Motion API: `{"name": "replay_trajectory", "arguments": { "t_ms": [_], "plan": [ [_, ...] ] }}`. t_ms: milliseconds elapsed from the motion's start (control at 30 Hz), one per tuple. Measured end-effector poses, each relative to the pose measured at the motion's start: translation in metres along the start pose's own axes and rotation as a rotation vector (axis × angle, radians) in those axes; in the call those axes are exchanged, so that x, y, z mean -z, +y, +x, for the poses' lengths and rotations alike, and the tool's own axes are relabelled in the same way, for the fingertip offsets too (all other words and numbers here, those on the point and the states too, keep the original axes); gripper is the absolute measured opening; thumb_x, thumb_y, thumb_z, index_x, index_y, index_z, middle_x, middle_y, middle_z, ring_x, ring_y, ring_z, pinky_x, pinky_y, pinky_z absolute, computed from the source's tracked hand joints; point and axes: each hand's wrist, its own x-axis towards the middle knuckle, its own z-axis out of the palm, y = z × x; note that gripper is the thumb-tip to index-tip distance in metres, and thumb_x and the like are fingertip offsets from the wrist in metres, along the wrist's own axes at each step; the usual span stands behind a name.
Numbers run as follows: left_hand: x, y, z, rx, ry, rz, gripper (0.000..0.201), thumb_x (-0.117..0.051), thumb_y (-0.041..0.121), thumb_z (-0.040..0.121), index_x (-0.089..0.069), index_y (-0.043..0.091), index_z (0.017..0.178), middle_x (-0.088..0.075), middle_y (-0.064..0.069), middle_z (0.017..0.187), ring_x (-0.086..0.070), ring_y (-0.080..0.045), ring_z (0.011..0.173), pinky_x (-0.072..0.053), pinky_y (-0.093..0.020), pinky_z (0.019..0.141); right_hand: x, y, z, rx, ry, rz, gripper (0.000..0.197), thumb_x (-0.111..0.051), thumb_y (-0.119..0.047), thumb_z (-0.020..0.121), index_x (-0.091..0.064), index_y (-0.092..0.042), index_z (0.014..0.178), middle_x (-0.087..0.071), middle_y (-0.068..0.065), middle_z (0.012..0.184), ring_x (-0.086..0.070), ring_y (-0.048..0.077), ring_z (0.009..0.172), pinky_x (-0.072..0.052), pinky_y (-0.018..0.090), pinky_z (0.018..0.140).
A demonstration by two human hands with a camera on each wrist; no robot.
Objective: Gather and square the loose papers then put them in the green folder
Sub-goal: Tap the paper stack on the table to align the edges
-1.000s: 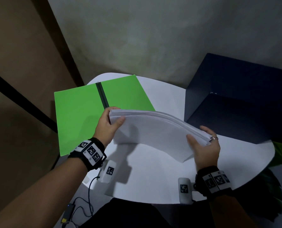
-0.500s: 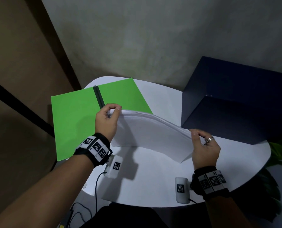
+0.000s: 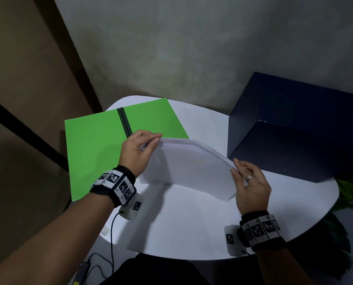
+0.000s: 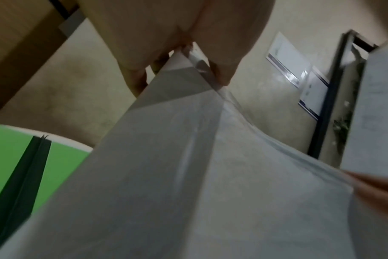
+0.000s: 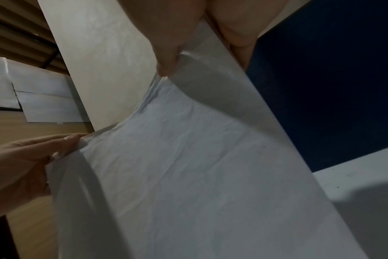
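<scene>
Two hands hold one thick stack of white papers (image 3: 189,167) upright near the middle of the head view, its lower edge resting on the white worktop (image 3: 192,221) and its top bowed into an arch. The left hand (image 3: 137,154) pinches the stack's upper left corner, thumb on the near face and fingers curled over the top edge. The right hand (image 3: 250,187), with a ring on one finger, grips the right end of the stack, thumb on the near side and fingers behind. In the left wrist view the fingers (image 4: 219,73) close on the corner of the papers (image 4: 188,184); in the right wrist view the thumb (image 5: 166,57) presses the sheets' edge while the papers (image 5: 188,157) sag below.

To the left of the stack, toward the upper left of the worktop, the green folder (image 3: 97,149) lies open and flat, its dark spine (image 3: 124,124) running down the middle. Both of its leaves show bare green; no sheet lies in it. Its left leaf overhangs the worktop's edge, and the left hand hangs just over the right leaf.

At the right of the frame a dark blue box (image 3: 295,128) stands on the worktop, close behind the right hand. Green leaves (image 3: 352,192) show at the far right edge.
</scene>
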Motion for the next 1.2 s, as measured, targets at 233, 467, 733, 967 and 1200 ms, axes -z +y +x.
{"name": "replay_trajectory", "arguments": {
  "t_ms": [233,467,733,967,1200],
  "plan": [
    [-0.002,0.012,0.01,0.275,0.046,-0.184,0.012,-0.07,0.005,0.085,-0.076,0.014,0.088,-0.074,0.004,0.089,-0.065,0.007,0.082,-0.045,-0.004,0.078,-0.001,-0.005,0.001,-0.028,-0.057,-0.062,0.032,-0.065,-0.005,0.092,-0.067,-0.009,0.124,-0.058,-0.006,0.11,-0.05,-0.018,0.105,-0.037,0.001,0.092],
    [0.007,0.003,0.01,-0.154,-0.177,0.243,0.029,-0.073,0.031,0.084,-0.074,0.023,0.112,-0.069,0.002,0.102,-0.062,-0.01,0.091,-0.05,-0.023,0.083,0.002,-0.008,0.005,-0.007,-0.121,-0.159,0.035,-0.064,-0.008,0.093,-0.066,-0.015,0.127,-0.053,-0.012,0.11,-0.049,-0.009,0.098,-0.035,-0.002,0.089],
    [0.01,0.015,0.015,-0.332,-0.228,0.505,0.022,-0.07,0.01,0.084,-0.074,0.018,0.104,-0.075,-0.001,0.093,-0.068,-0.027,0.081,-0.054,-0.035,0.069,0.003,-0.008,0.012,0.019,-0.095,-0.177,0.029,-0.064,-0.002,0.093,-0.071,-0.01,0.119,-0.069,0.001,0.098,-0.058,0.004,0.089,-0.037,-0.002,0.09],
    [0.022,0.018,0.005,-0.289,-0.43,0.679,0.02,-0.059,0.018,0.094,-0.066,0.022,0.112,-0.068,0.002,0.106,-0.06,-0.028,0.09,-0.047,-0.035,0.069,0.02,-0.003,0.004,-0.407,-0.168,0.135,0.051,-0.077,-0.013,0.084,-0.059,-0.059,0.098,-0.067,-0.02,0.089,-0.063,0.003,0.075,-0.052,0.015,0.075],
    [-0.011,0.066,0.021,-0.242,-0.73,0.79,0.029,-0.052,0.043,0.094,-0.048,0.028,0.118,-0.069,-0.002,0.109,-0.065,-0.028,0.094,-0.052,-0.037,0.073,0.019,-0.032,0.033,0.037,-0.17,0.041,0.021,-0.074,0.001,0.083,-0.074,-0.018,0.09,-0.069,-0.015,0.086,-0.063,0.001,0.081,-0.051,0.02,0.075]
  ]
}}
